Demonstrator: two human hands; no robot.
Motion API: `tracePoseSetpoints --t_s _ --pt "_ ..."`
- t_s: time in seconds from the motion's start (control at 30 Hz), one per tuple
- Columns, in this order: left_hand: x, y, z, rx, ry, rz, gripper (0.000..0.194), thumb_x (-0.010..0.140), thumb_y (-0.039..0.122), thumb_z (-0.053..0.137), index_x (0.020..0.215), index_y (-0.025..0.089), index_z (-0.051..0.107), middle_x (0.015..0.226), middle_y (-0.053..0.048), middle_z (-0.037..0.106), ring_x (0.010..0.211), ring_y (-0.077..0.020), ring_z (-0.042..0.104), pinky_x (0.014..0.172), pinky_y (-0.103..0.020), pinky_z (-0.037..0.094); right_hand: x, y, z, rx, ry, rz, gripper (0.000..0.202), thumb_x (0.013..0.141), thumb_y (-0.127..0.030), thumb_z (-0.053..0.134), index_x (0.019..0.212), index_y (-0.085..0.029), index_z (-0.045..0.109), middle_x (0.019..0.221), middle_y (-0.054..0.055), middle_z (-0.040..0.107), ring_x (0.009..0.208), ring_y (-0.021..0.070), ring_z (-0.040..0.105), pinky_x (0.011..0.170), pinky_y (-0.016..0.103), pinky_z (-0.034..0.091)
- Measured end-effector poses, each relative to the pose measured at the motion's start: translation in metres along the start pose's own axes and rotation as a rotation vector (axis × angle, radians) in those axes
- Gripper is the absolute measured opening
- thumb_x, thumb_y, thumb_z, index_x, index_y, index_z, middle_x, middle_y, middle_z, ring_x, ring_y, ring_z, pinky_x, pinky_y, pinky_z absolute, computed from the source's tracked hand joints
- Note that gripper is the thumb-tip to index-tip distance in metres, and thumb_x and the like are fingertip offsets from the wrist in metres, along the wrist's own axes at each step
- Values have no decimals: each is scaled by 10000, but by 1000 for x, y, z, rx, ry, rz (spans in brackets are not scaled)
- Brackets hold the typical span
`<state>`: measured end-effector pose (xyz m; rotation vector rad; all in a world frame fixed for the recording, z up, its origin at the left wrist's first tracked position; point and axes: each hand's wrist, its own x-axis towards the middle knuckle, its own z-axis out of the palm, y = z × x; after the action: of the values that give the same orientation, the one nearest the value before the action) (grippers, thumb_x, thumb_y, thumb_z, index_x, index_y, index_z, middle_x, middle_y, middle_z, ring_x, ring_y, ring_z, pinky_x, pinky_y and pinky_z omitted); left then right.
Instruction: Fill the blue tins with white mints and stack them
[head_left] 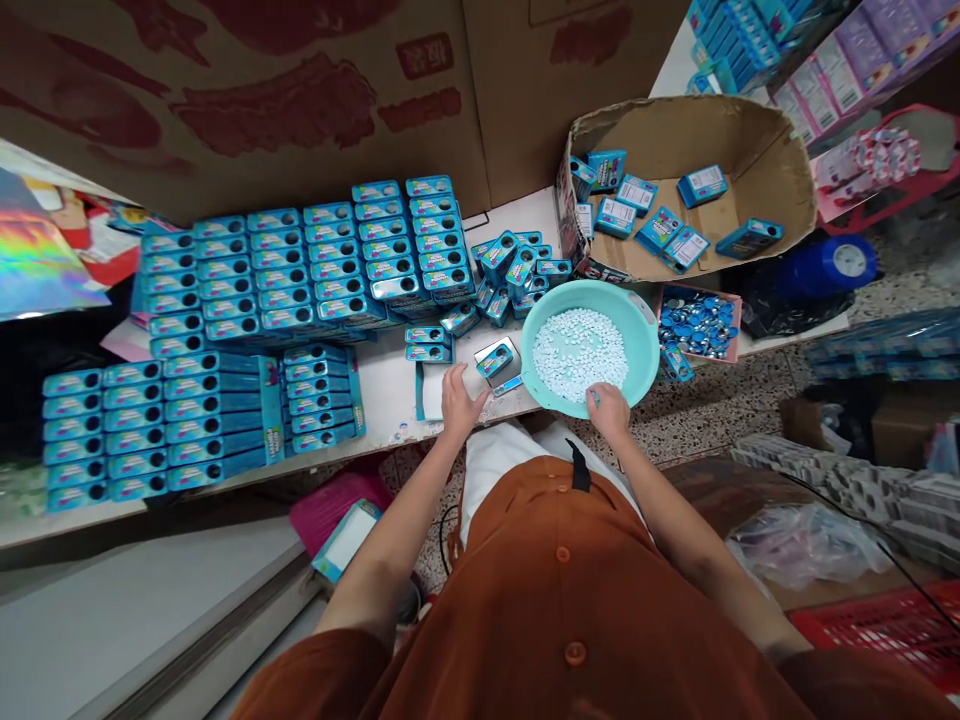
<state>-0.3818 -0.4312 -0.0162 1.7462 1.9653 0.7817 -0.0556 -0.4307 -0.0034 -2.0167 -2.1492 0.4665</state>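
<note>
My left hand (460,402) rests at the table's front edge, thumb and fingers apart, with nothing between them. Just right of it, a small blue tin (495,360) sits on a pocket scale (508,385) with a light blue display strip. My right hand (609,412) reaches over the near rim of a mint-green basin (646,350). Its fingers are curled together at the white pellets (577,345); whatever they pinch is hidden. Two blue tins (428,344) stand left of the scale, and a loose pile of similar tins (517,265) lies behind it.
Stacked blue tins (300,265) fill the table's left side. A cut-down cardboard box (750,140) holds several blue packs behind the basin. Right of the basin is a pink box (731,350) of round metallic pieces. A large carton (300,90) stands along the back.
</note>
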Motion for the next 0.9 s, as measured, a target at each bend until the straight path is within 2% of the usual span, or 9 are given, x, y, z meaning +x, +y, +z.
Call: tracePoseSetpoints --t_s 0.17,0.47,0.73,0.9 --pt "-18 0 -5 14 -3 -29 680 752 371 691 1309 164 360 1259 -169 473 1241 -322 426 1052 -486 372 0 -1 -1 -6 -1 15 268 905 -251 422 913 -162 675 933 93 677 876 209 556 772 293 393" --pt "-34 4 1 15 3 -47 641 786 417 645 1308 168 369 1249 -169 487 1211 -323 443 1027 -497 391 -1 -2 -3 -15 -7 8 301 912 -261 397 924 -162 682 922 94 677 869 204 558 729 281 384" --pt "-33 4 0 0 -9 -73 629 780 406 651 1297 168 382 1240 -161 494 1205 -316 447 1021 -485 396 -1 0 -1 -25 -16 4 294 908 -263 401 909 -168 679 908 89 673 851 199 551 722 278 371" --pt "-11 9 14 -59 30 -150 668 744 381 691 1297 163 387 1260 -165 505 1233 -314 441 1035 -473 382 -1 -1 0 -18 -14 12 288 905 -265 412 916 -168 683 916 88 681 852 204 558 723 284 373"
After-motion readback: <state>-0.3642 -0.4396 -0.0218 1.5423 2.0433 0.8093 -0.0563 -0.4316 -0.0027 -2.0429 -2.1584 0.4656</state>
